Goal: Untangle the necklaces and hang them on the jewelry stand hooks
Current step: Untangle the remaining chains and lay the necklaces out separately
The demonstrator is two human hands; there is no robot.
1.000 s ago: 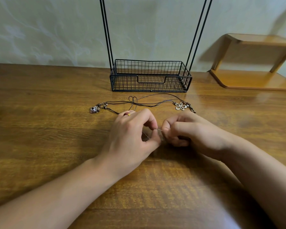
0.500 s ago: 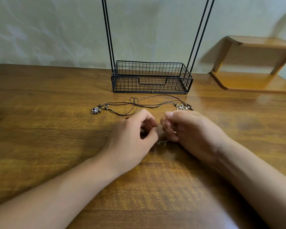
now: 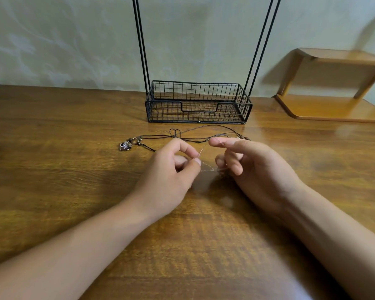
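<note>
Head view, then — what are my hands doing?

— Your left hand [image 3: 171,169] is pinching a fine pale chain [image 3: 205,167] between thumb and forefinger, with the other fingers curling under. Your right hand [image 3: 253,167] is holding the same chain: the forefinger is stretching toward the left hand with a strand crossing its tip, and the lower fingers are curling round the rest. Exactly how the chain is running through those fingers is too faint to tell.

— And where is the chain sitting?

— It is hanging in thin lines between your two hands, just above the wooden table [image 3: 52,169]. A blurred patch is showing below it.

— What about the other necklace?

— A dark cord necklace [image 3: 191,138] is lying on the table just beyond your fingers, looping near its middle. Its small metal charm [image 3: 124,146] is resting at the left end, with a few beads beside it. The right end is passing behind your right forefinger.

— And the stand?

— The jewelry stand [image 3: 198,102] is standing behind the cord, near the wall. Its black wire basket is forming the base, and thin black rods are rising from both sides out of the top of the view. No hooks are showing. A wooden shelf [image 3: 333,83] is sitting at the right.
</note>
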